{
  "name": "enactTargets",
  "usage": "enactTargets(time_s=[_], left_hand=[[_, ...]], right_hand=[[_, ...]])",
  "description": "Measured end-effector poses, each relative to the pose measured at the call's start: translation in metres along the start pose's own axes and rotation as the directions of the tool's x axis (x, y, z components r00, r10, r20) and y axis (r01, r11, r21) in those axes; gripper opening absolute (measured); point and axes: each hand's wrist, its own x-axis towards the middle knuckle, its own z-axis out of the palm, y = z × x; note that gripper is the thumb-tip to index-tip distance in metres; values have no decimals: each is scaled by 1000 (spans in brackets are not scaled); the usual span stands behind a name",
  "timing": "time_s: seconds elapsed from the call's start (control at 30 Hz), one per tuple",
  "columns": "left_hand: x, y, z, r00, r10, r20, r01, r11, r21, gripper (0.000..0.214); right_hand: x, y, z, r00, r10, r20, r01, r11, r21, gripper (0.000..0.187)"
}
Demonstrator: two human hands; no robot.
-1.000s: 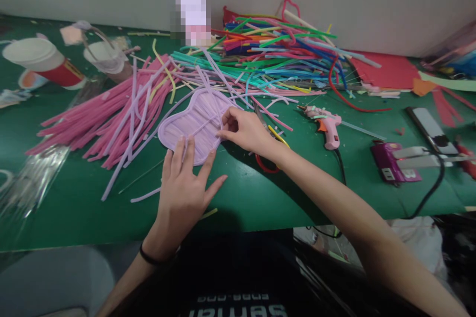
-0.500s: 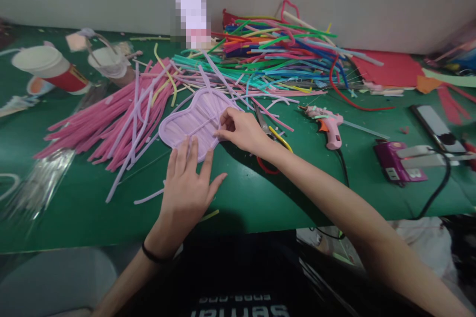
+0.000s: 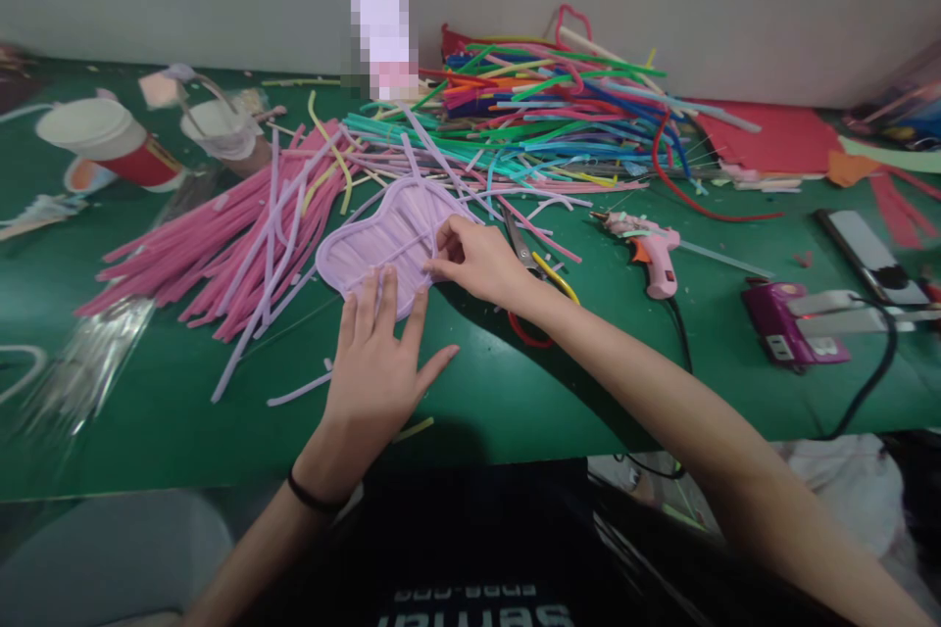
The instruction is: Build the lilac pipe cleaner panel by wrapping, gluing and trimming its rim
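A lilac wing-shaped piece [image 3: 382, 237] made of pipe cleaners lies flat on the green table [image 3: 515, 382]. My left hand [image 3: 378, 362] rests open on its near edge, fingers stretched flat and pressing it down. My right hand [image 3: 477, 260] is at the piece's right edge, fingers pinched on a lilac pipe cleaner that lies across it. A pile of pink and lilac pipe cleaners [image 3: 235, 235] spreads out to the left of the piece.
A heap of mixed-colour pipe cleaners [image 3: 544, 108] lies behind. Scissors with yellow and red handles [image 3: 540, 289] sit under my right wrist. A pink glue gun [image 3: 647, 250] and a purple device [image 3: 790, 328] with cables lie to the right. Paper cups [image 3: 110, 142] stand far left.
The view has shifted a little. My left hand has slid slightly forward on the lilac piece; my right hand keeps its pinch at the same edge.
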Motion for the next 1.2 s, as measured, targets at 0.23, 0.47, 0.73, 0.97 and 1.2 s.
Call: enactTargets(time_s=[0.23, 0.47, 0.73, 0.97, 1.2], left_hand=[[1, 0, 3, 1000, -20, -2, 20, 1000, 5, 70], [0, 0, 6, 1000, -27, -16, 27, 1000, 3, 71], [-3, -16, -4, 998, 24, -59, -28, 998, -58, 66], [-1, -62, -33, 990, 6, -140, -27, 988, -153, 22], [16, -84, -30, 992, 122, -18, -124, 980, -157, 27]], right_hand=[[0, 0, -1, 1000, 7, 1, -7, 1000, -13, 17], [1, -2, -2, 998, 30, 50, -26, 997, -67, 15], [-13, -1, 0, 950, -291, 117, 313, 876, -367, 11], [-14, -1, 3, 882, -409, 235, 471, 782, -408, 18], [-18, -9, 9, 862, -431, 265, 505, 764, -400, 17]])
